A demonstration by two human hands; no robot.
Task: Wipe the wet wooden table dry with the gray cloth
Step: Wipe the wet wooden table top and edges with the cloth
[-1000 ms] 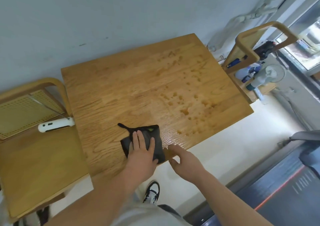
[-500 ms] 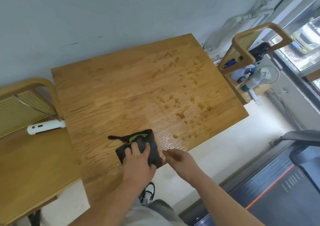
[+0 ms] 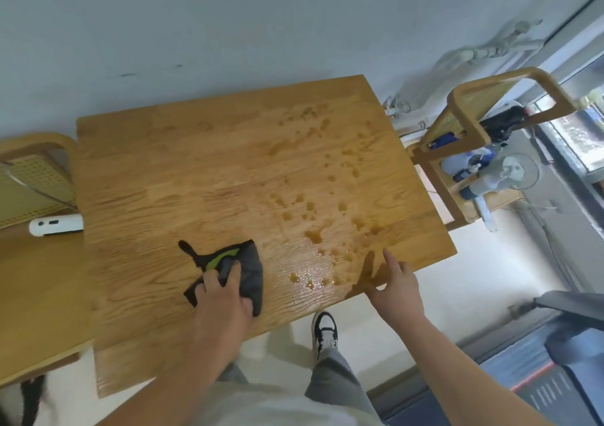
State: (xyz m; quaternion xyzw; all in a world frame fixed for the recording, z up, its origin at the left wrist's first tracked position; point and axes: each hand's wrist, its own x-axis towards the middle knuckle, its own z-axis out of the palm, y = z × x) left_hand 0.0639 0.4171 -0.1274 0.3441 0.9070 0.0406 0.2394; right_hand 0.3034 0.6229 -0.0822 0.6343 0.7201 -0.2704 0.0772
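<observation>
Lower centre: left hand (image 3: 222, 298) pressed down on gray cloth (image 3: 250, 270), fingers curled gripping it, on the wooden bench (image 3: 196, 180) near its front edge. Right hand (image 3: 397, 286) open, empty, fingers spread at bench edge. Water droplets (image 3: 313, 210) centre-right beyond. White remote (image 3: 55, 225) far left.

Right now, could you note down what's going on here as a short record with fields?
surface: wooden table, set against a wall
wet area: water drops scattered over the table's right half, up to the near edge
tool: gray cloth, bunched, with a green strip showing
left hand: fingers pressing the cloth onto the table near its front edge
right hand: open, fingers spread, at the table's near edge, holding nothing
left of table: white remote-like device
progress: drops not yet wiped
</observation>
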